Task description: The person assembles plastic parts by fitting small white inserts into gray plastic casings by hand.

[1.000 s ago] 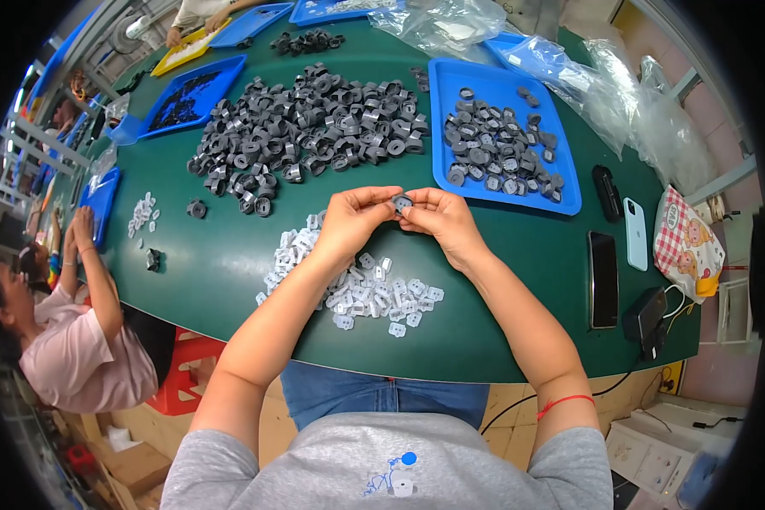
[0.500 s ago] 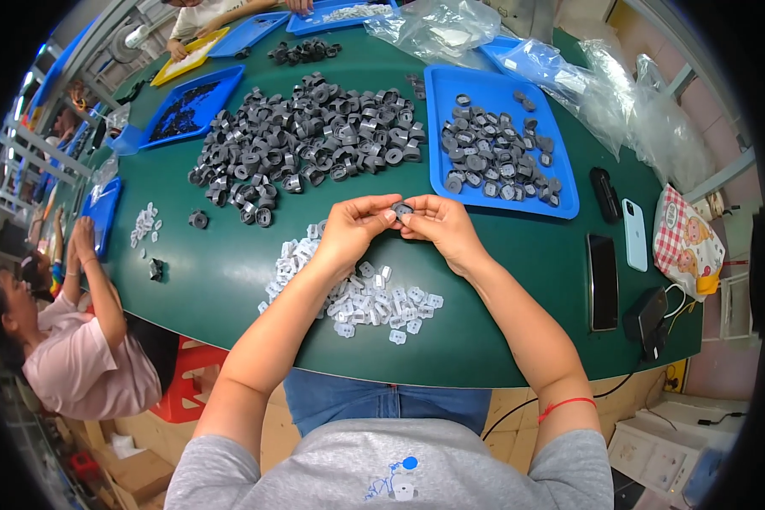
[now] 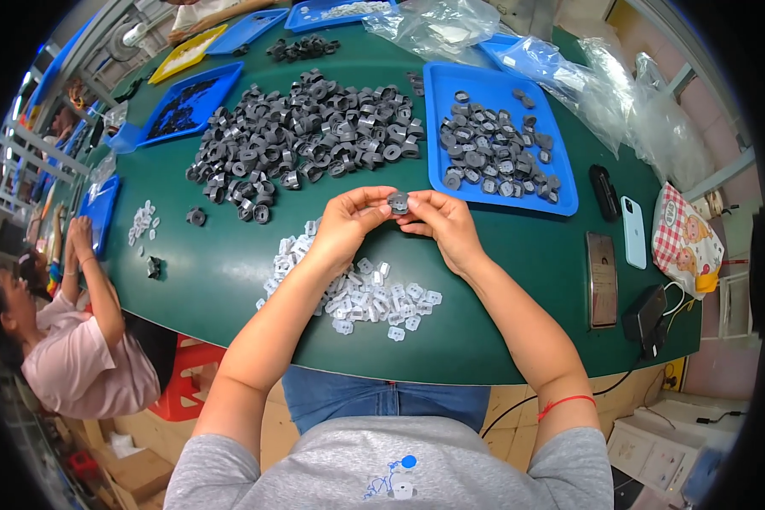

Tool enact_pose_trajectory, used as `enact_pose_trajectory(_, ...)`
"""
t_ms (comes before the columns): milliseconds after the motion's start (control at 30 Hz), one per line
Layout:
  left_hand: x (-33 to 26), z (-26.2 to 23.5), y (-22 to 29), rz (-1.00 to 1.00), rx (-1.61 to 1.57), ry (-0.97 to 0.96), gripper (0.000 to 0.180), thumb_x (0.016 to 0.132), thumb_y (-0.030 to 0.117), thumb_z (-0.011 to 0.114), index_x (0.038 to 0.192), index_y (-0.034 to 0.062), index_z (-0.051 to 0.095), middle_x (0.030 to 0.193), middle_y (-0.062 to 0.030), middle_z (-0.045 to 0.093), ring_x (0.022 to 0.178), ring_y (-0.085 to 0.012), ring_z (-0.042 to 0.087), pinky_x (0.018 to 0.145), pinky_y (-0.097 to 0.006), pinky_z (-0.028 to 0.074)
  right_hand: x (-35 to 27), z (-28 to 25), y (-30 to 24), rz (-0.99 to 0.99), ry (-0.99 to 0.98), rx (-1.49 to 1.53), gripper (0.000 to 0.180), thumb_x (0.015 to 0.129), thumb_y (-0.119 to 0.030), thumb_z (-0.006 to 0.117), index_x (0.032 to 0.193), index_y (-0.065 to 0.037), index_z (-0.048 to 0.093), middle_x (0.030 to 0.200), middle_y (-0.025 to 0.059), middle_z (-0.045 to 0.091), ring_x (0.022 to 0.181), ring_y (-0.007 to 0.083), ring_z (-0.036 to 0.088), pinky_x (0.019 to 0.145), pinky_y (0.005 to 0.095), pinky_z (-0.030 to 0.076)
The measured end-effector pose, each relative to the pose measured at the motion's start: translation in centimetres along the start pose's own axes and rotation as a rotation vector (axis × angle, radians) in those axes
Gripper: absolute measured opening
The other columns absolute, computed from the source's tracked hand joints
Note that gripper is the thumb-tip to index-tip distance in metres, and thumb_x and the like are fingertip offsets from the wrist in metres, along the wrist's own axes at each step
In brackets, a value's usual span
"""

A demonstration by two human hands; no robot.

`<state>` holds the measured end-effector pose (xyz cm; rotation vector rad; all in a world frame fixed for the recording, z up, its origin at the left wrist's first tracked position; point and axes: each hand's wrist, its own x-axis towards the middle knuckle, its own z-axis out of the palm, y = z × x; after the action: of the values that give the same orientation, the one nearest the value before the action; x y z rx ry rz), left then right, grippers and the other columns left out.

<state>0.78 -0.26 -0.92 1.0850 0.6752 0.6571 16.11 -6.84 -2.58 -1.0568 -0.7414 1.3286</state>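
Note:
Between the fingertips of both hands is a small round dark grey plastic part [image 3: 398, 202], held above the table. My left hand [image 3: 354, 223] pinches it from the left, thumb and fingers closed. From the right, my right hand [image 3: 442, 223] grips its other edge between thumb and forefinger. Below my hands lies a loose heap of small translucent white plastic pieces [image 3: 374, 297], partly hidden by my left forearm. Beyond them spreads a big pile of dark grey ring-shaped parts [image 3: 306, 127]. A blue tray [image 3: 503, 204] at right holds several grey parts, some showing pale centres.
At right lie a black phone [image 3: 602, 280], a light blue phone [image 3: 634, 234], a black case [image 3: 604, 194] and a checked bag [image 3: 687, 238]. Clear plastic bags [image 3: 569, 85] cover the far right. A co-worker [image 3: 89, 340] sits at left. A blue tray of black pieces [image 3: 191, 102] stands far left.
The grey part has turned so its round face shows more, and my fingers have shifted around it. A far co-worker's hand has left the yellow tray.

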Motion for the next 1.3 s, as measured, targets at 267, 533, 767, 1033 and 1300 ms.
enact_pose_trajectory(267,0.2,-0.5,-0.9,0.226,0.195,-0.014,0.022,0.077,-0.006,0.052,0.098,-0.0027,0.055,0.106,-0.0115,0.056,0.095,-0.0134,0.055,0.082,-0.024,0.043,0.0,-0.3,0.0,-0.001,-0.016,-0.017,0.026,0.083,-0.014,0.058,0.102,0.003,0.056,0.09,0.009,0.06,0.079,0.0132,0.06,0.068,0.0218,0.05)
enact_pose_trajectory(533,0.0,0.4,-0.4,0.196,0.065,-0.011,0.029,0.077,-0.004,0.055,0.106,-0.0027,0.051,0.105,-0.0105,0.055,0.096,-0.0147,0.054,0.085,-0.025,0.043,-0.1,-0.1,0.3,-0.088,-0.048,-0.018,0.032,0.081,-0.003,0.056,0.11,0.007,0.049,0.094,0.0129,0.059,0.079,0.0145,0.06,0.073,0.0235,0.05)
enact_pose_trajectory(767,-0.1,0.2,-0.5,0.106,0.179,-0.052,0.027,0.078,-0.003,0.057,0.105,-0.0034,0.053,0.092,-0.0085,0.059,0.085,-0.012,0.058,0.077,-0.023,0.046,-0.1,-0.3,0.3,-0.061,-0.003,-0.062,0.027,0.079,-0.002,0.055,0.104,0.006,0.051,0.088,0.0109,0.06,0.077,0.0134,0.059,0.07,0.0235,0.049)
enact_pose_trajectory(1033,0.0,0.1,-0.7,0.135,0.286,-0.052,0.027,0.077,-0.003,0.058,0.104,-0.0026,0.056,0.092,-0.0078,0.06,0.083,-0.0107,0.057,0.075,-0.023,0.046,0.0,-0.7,0.6,-0.088,-0.03,-0.121,0.02,0.08,-0.004,0.055,0.099,0.002,0.052,0.082,0.0077,0.06,0.07,0.0114,0.058,0.064,0.0214,0.048)
enact_pose_trajectory(1300,0.5,-2.5,2.0,0.357,0.684,0.159,0.042,0.07,0.008,0.067,0.11,0.0048,0.055,0.1,-0.0092,0.057,0.086,-0.014,0.054,0.073,-0.026,0.046,0.7,-0.7,-1.8,-0.567,0.407,0.021,0.041,0.085,-0.005,0.052,0.121,0.004,0.035,0.119,0.0153,0.047,0.093,0.0199,0.058,0.071,0.0237,0.05)
